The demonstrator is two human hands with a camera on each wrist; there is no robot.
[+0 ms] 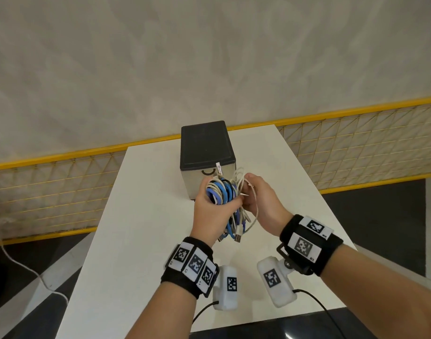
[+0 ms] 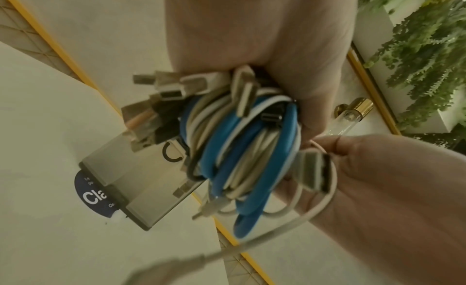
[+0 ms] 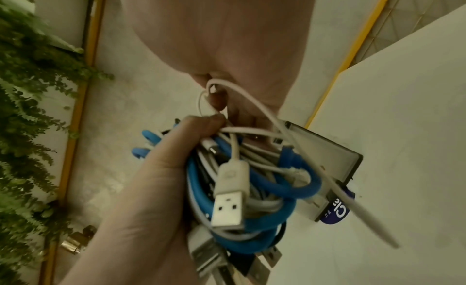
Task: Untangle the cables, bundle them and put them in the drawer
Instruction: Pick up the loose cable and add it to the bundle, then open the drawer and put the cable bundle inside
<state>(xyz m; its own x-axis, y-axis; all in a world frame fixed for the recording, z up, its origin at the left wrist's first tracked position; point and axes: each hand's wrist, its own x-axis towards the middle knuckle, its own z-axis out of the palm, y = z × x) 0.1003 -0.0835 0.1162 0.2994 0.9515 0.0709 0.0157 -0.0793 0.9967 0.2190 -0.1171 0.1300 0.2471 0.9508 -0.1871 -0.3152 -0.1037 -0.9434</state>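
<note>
Gripping the cable bundle [image 1: 221, 194], the left hand [image 1: 209, 211] steadies it while the right hand [image 1: 258, 199] pinches a white cable [image 3: 252, 102].

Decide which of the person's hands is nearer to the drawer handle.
Left, though only narrowly. The left hand grips the cable bundle just below the drawer handle; the right hand, pinching a white cable, sits further right.
</note>
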